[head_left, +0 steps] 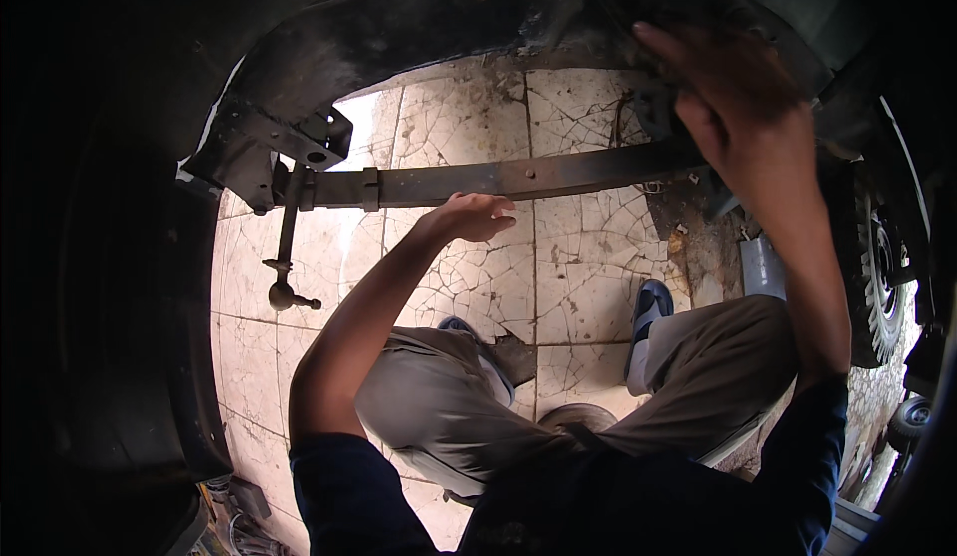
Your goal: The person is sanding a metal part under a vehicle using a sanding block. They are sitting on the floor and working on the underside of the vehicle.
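Note:
I squat under a vehicle's wheel arch. A long rusty leaf spring [558, 174] runs across the view from a bracket [299, 147] at the left. My left hand [469, 217] hangs just below the spring's middle, fingers loosely curled, holding nothing I can make out. My right hand [738, 93] reaches up to the dark underbody at the spring's right end, fingers spread against a dark part there; whether it grips anything is hidden.
A thin rod with a ball end [284, 277] hangs down from the left bracket. A tyre [877, 277] stands at the right. Cracked tiled floor [588, 267] lies below, with my shoes [648, 307] on it. Dark bodywork [120, 307] curves around the left.

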`<state>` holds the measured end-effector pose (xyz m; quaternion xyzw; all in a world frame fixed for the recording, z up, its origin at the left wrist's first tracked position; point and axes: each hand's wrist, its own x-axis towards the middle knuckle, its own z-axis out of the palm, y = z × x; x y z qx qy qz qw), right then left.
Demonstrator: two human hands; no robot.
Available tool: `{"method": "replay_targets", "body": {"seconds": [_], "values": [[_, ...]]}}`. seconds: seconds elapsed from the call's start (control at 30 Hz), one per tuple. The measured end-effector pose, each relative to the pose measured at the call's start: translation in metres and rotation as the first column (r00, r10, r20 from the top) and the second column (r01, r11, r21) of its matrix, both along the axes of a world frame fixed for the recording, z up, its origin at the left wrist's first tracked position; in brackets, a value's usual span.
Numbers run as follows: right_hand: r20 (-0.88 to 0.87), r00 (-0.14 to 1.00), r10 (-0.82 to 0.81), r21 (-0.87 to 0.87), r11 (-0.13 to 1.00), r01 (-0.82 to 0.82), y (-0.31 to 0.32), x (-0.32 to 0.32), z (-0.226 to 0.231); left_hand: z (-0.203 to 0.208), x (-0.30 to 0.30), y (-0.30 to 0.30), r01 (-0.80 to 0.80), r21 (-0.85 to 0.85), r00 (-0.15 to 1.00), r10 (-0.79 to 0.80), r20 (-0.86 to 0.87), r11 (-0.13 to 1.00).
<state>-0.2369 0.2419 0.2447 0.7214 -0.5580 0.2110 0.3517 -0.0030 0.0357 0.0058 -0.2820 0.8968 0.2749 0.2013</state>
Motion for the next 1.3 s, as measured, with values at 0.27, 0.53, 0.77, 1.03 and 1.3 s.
{"method": "replay_targets", "body": {"seconds": [0.27, 0.53, 0.77, 1.03, 1.3], "values": [[0.032, 0.999, -0.006, 0.072, 0.997, 0.004, -0.028, 0.010, -0.042, 0.004, -0.001, -0.004, 0.035, -0.056, 0.998, -0.031, 0.061, 0.998], [0.018, 0.998, -0.057, 0.074, 0.996, 0.056, -0.040, 0.012, -0.056, 0.000, 0.002, -0.007, 0.060, -0.074, 0.996, -0.055, 0.065, 0.995], [0.165, 0.986, -0.011, 0.186, 0.982, -0.020, -0.031, 0.017, -0.041, 0.001, 0.004, -0.010, 0.076, -0.082, 0.995, -0.071, 0.069, 0.994], [0.148, 0.989, 0.020, 0.174, 0.984, -0.046, -0.034, 0.014, -0.044, 0.006, 0.002, -0.007, 0.098, -0.097, 0.990, -0.087, 0.114, 0.990], [0.106, 0.994, 0.009, 0.186, 0.982, -0.028, -0.031, 0.014, -0.038, -0.005, 0.003, -0.010, 0.104, -0.116, 0.994, -0.100, 0.046, 0.988]]}}
